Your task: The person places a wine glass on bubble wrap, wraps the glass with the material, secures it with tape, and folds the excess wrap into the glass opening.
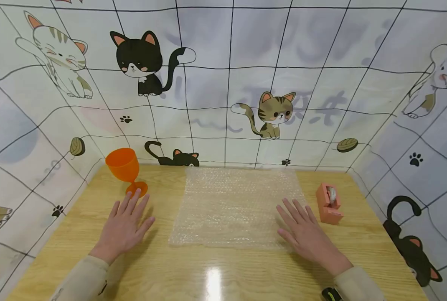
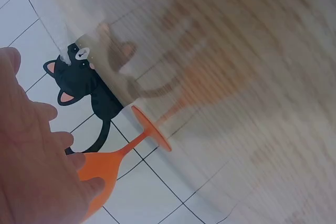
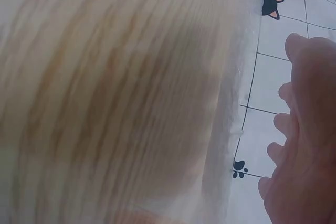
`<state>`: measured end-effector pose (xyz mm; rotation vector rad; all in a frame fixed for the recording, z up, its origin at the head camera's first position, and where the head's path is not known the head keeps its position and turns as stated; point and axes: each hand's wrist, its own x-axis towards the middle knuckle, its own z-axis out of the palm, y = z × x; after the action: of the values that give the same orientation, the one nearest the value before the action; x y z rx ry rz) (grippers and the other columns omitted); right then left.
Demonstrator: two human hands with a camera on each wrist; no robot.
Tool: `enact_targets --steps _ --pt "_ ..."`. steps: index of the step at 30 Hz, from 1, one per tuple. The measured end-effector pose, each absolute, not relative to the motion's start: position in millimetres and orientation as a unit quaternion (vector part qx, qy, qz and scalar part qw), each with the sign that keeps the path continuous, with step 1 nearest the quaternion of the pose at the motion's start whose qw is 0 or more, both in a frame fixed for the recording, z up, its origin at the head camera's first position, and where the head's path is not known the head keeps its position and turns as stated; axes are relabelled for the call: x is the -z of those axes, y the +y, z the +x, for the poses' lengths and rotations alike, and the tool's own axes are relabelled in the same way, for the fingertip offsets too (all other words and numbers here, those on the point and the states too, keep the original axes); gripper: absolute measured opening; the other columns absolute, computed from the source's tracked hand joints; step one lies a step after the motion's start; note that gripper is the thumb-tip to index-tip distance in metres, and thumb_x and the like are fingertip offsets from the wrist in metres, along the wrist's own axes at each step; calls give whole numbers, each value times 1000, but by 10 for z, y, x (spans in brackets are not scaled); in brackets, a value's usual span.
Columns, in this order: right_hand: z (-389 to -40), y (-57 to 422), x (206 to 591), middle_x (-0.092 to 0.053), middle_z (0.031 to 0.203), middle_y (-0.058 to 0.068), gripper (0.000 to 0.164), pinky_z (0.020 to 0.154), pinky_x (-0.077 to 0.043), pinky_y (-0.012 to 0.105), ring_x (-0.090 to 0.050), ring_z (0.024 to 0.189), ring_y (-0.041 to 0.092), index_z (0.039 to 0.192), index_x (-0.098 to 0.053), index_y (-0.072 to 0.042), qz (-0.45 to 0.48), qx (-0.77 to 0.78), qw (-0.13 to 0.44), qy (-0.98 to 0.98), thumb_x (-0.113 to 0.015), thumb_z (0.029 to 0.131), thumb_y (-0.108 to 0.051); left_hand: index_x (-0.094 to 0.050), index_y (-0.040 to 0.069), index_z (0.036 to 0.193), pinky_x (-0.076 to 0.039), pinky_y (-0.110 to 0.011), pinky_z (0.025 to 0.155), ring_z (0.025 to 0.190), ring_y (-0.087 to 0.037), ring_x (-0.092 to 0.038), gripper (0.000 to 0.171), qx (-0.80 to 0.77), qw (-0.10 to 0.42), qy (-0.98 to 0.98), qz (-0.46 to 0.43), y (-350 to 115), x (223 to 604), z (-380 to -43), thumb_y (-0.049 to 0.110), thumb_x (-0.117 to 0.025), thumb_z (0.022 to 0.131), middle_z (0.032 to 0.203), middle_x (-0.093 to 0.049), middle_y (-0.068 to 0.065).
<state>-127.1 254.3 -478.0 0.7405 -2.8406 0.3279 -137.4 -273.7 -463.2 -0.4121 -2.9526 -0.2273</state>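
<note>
My left hand [image 1: 123, 232] is spread with its fingers straight, near an orange plastic goblet [image 1: 123, 164] that stands upright at the left back of the table. Its fingertips overlap the goblet's foot in the head view; I cannot tell whether they touch. In the left wrist view, the left hand [image 2: 34, 156] partly hides the bowl of the goblet [image 2: 107, 169]. A sheet of bubble wrap [image 1: 234, 209] lies flat across the middle. Over its right edge, my right hand [image 1: 309, 237] has its fingers straight and holds nothing. Beyond that hand sits a pink tape dispenser [image 1: 329, 205].
The wooden table [image 1: 163, 276] backs onto a white curtain [image 1: 208, 88] printed with cats and grid lines, which also flanks both sides. Part of a dark wristband [image 1: 331, 294] shows by the right sleeve [image 1: 359, 285].
</note>
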Motion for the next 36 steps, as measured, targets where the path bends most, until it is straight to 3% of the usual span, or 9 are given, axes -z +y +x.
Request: enact_targets --steps 6,16,28,36 --pt "-1275 2487 4747 -30 167 18 62 118 -21 69 -27 151 47 158 -41 -10 238 -124 69 -961 -57 106 -39 -29 6 162 -17 -70 119 153 -48 -18 75 75 65 -987 -130 -2767 4603 -1382 53 -46 106 167 -22 -26" --pt "-1295 2411 4731 -32 165 21 60 116 -22 72 -28 150 48 157 -43 -7 236 -142 65 -959 -57 106 -36 -31 1 160 -21 -71 116 149 -51 -25 75 110 97 -982 -123 -2832 4598 -1399 50 -50 106 164 -27 -28" --pt "-1331 2288 4750 -39 160 25 57 115 -32 68 -37 145 50 152 -47 1 247 -166 73 -952 -58 106 -31 -40 -8 152 -35 -72 106 139 -53 -39 70 176 175 -961 -124 -2938 4504 -1446 40 -57 105 157 -37 -30" --pt "-1352 2253 4834 -44 156 26 58 114 -35 65 -43 141 51 150 -50 1 244 -160 77 -953 -60 105 -33 -37 -11 152 -32 -72 108 137 -55 -37 71 224 178 -954 -89 -3007 4397 -1467 40 -55 106 153 -38 -34"
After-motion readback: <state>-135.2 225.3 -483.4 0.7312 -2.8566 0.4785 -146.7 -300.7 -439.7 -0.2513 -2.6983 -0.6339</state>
